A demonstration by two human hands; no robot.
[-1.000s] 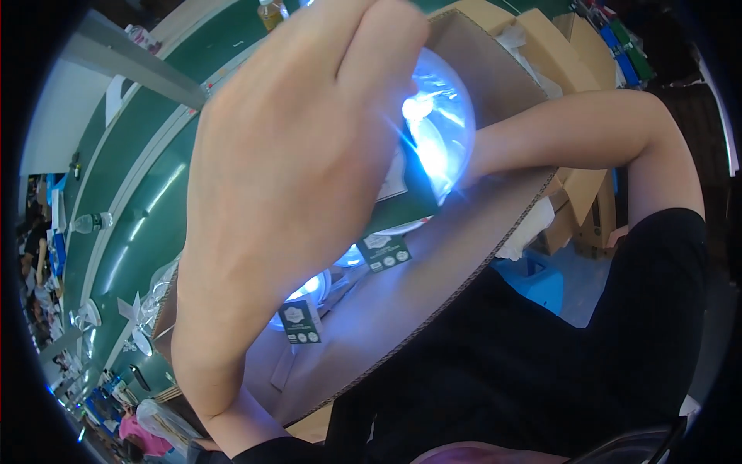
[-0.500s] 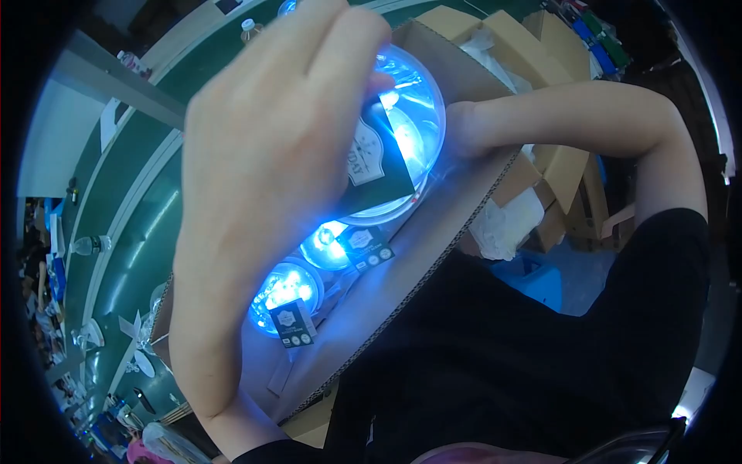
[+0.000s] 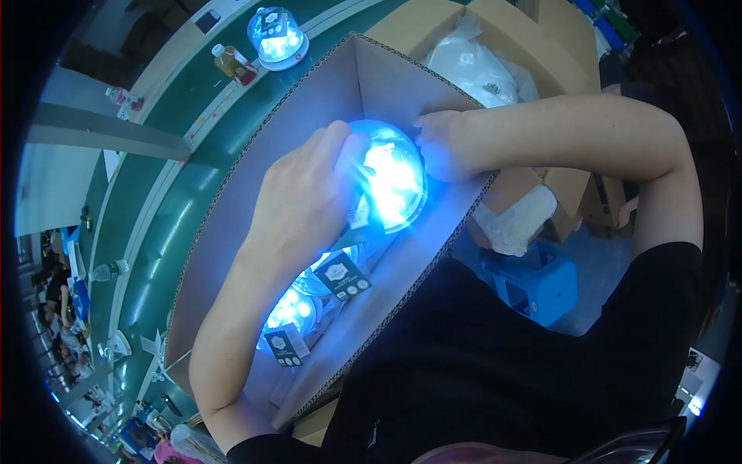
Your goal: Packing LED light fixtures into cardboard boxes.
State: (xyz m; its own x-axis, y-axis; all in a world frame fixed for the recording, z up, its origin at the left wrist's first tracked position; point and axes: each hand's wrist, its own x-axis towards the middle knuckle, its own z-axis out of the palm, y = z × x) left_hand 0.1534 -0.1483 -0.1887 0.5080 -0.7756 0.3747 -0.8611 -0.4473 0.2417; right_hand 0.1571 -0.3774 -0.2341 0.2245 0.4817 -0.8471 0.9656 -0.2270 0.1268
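Observation:
A clear dome lamp (image 3: 396, 182), glowing bright blue-white, is held just inside a long open cardboard box (image 3: 224, 240). My left hand (image 3: 305, 182) grips its left side, with the fingertips mostly hidden by the hand and the glare. A dark green tag hangs under that hand. At the lamp's right, my right hand (image 3: 452, 143) reaches over the box edge with curled fingers; whether it touches the lamp is unclear. Deeper in the box, toward its near left end, sit another lit lamp (image 3: 294, 309) and a partly covered one, with dark green tags (image 3: 344, 276) beside them.
Another lit dome lamp (image 3: 278, 42) stands on the green bench (image 3: 147, 224) beyond the box, beside a drink bottle (image 3: 234, 64). Open cartons with a white plastic bag (image 3: 471, 66) lie at the far right. A blue stool (image 3: 541, 282) is on the floor at my right.
My left hand has gone lower and farther from the camera with the lamp, down into the box. The right hand stays by the lamp's right side. My view has shifted, showing the bench lamp.

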